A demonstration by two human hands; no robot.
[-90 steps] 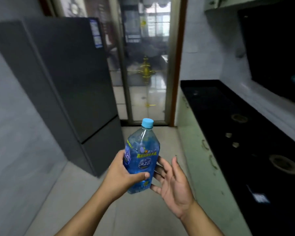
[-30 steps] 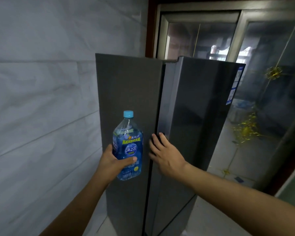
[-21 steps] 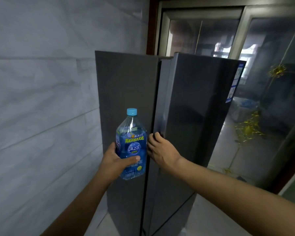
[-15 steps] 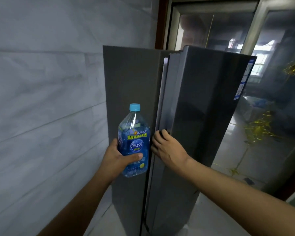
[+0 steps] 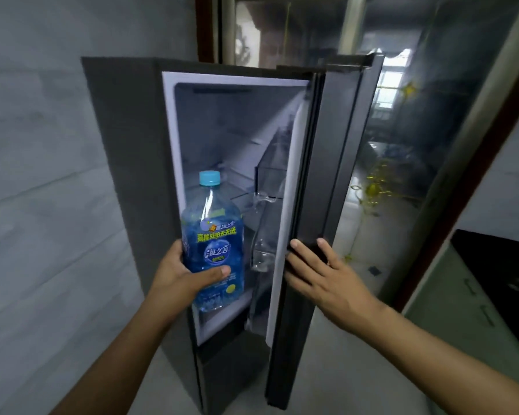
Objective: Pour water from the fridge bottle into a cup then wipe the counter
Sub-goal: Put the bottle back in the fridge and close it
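My left hand (image 5: 179, 280) grips a blue plastic bottle (image 5: 212, 235) with a light blue cap, upright, in front of the open upper fridge compartment (image 5: 231, 139). The dark grey fridge door (image 5: 318, 175) stands swung out to the right. My right hand (image 5: 321, 274) touches the door's edge with fingers spread and nearly straight. Inside, white walls and clear shelves show, and the door carries clear bins (image 5: 267, 181). No cup is in view.
A grey tiled wall (image 5: 42, 175) is at the left, close to the fridge side. A glass sliding door (image 5: 417, 115) lies behind the fridge. The black counter (image 5: 501, 274) with pale green cabinet fronts (image 5: 462, 313) is at the far right.
The fridge door has swung open from nearly shut, exposing the inside. My right hand moved right with the door edge. My left hand still holds the bottle, now before the opening.
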